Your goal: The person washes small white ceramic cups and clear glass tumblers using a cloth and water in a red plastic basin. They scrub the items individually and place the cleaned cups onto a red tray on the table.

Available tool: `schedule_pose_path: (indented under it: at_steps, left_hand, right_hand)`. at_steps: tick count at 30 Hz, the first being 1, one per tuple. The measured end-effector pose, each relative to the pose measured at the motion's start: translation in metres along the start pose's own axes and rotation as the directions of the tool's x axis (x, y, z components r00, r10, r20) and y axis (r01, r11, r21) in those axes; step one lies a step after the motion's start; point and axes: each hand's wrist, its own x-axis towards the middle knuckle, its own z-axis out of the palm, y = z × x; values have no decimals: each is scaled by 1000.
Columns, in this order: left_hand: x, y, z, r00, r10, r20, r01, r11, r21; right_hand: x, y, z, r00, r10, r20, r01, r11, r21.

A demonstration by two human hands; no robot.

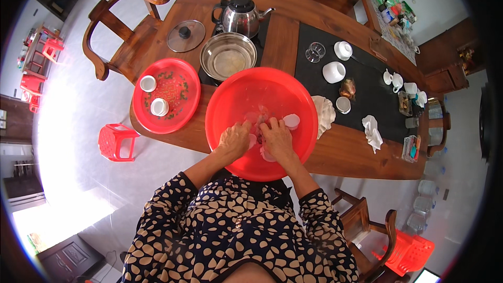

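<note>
Both my hands reach into a large red basin [215,110] at the table's near edge, which holds what looks like shallow water. My left hand [234,140] is closed, its fingers bent at the basin's middle beside a small pale cup [252,141]. Close to it, my right hand [278,139] curls its fingers over a small dark, reddish clump; its exact grip is hidden. Another small white cup [291,121] lies right of my right hand's fingers. A further pale cup [268,155] shows partly under that hand.
Left of the basin is a red tray [181,118] with white cups [159,107]. Behind stand a steel pot [229,56], a kettle [240,18] and a glass lid [186,36]. To the right are a crumpled cloth [324,113], a white pot [334,72] and tissue [372,132].
</note>
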Motion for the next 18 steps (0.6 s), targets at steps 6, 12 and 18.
schedule_pose_path:
  at_steps: [6,12,18]
  left_hand:
    - [5,-13,-4,969,-117,-218,84,984,-155]
    - [4,-12,-19,974,-120,194,226,396,-890]
    - [15,-15,4,956,-71,286,266,-208,-941]
  right_hand:
    - [9,1,-6,972,164,167,-202,949,243]
    - [18,-27,-51,972,144,-186,28,714,699]
    - [17,-36,-25,982,98,-161,-41,944,328]
